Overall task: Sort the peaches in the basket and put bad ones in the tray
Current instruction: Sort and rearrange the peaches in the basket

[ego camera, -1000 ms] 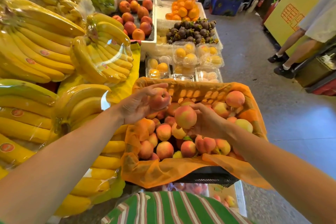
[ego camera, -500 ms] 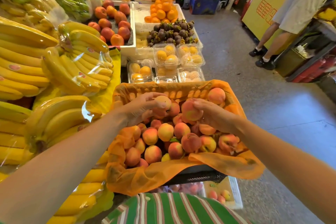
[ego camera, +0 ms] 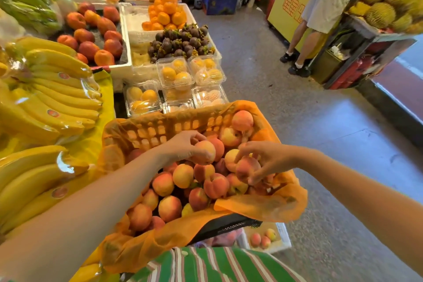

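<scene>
Sorting: one peach per hand, over basket (ego camera: 146, 131).
My left hand (ego camera: 183, 147) grips pale peach (ego camera: 204, 152) at pile's 12 o'clock, right hand (ego camera: 265, 158) pinches redder peach (ego camera: 246, 168) at 3, probably for a skin check. Tray (ego camera: 285, 237) at 5.

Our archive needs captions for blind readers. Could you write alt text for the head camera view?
A person's left hand grips a peach and the right hand pinches another in a basket of peaches lined with orange netting. Bananas lie to the left; a white tray holding a few peaches sits lower, at the basket's right.
</scene>
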Motion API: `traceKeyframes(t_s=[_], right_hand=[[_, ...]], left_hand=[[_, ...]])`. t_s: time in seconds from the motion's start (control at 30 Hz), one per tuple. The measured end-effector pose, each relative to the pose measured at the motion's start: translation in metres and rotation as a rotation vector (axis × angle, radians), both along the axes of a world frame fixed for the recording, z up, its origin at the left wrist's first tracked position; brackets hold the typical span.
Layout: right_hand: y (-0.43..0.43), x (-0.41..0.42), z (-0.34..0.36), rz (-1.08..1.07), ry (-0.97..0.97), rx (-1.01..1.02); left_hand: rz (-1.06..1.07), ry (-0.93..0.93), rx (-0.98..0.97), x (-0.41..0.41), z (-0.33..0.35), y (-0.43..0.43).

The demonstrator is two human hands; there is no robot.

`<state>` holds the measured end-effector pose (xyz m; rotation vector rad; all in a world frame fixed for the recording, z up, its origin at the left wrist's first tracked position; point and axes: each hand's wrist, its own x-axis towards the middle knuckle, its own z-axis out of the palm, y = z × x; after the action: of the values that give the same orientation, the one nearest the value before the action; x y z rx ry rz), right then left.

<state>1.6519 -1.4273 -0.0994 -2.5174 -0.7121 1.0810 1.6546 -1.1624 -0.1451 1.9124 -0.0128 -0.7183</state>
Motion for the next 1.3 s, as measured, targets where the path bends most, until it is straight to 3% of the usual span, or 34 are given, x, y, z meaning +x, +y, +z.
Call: traceKeyframes(t_s=[0.17,0.33,0.43,0.53,0.6,0.77,0.83,0.97,1.0,1.17,1.3], right_hand=[[0.010,-0.014,-0.010,0.311,-0.274,-0.225],[0.011,-0.020,-0.022,0.376,-0.235,-0.267],[0.011,-0.016,-0.022,0.220,-0.256,-0.114],[0.014,-0.010,-0.018,-0.096,-0.283,0.252],[0.023,-0.006,-0.017,-0.176,-0.302,0.408],[0.034,0.010,-0.024,-0.128,-0.427,0.405],[0.029,0.017,-0.022,-0.136,-0.438,0.366],[0.009,0.027,-0.012,-0.161,-0.525,0.227],[0.004,0.029,-0.011,-0.152,-0.564,0.174],[-0.007,0.033,-0.012,-0.112,-0.683,-0.105],[0.002,0.035,-0.016,-0.098,-0.731,-0.174]], left_hand=[[-0.068,-0.029,0.049,0.003,-0.002,-0.012],[-0.057,0.007,0.011,0.006,-0.002,-0.013],[-0.008,0.051,-0.052,0.007,-0.002,-0.014],[0.066,0.123,-0.167,0.007,0.001,-0.019],[0.085,0.160,-0.238,0.005,0.004,-0.026],[0.094,0.181,-0.334,0.006,0.005,-0.032],[0.080,0.070,-0.243,0.008,0.004,-0.027],[-0.061,-0.552,0.392,0.019,-0.007,-0.012],[-0.079,-0.631,0.485,0.021,-0.009,-0.011],[-0.209,-0.580,0.670,0.032,-0.014,-0.012],[-0.268,-0.562,0.729,0.035,-0.019,-0.012]])
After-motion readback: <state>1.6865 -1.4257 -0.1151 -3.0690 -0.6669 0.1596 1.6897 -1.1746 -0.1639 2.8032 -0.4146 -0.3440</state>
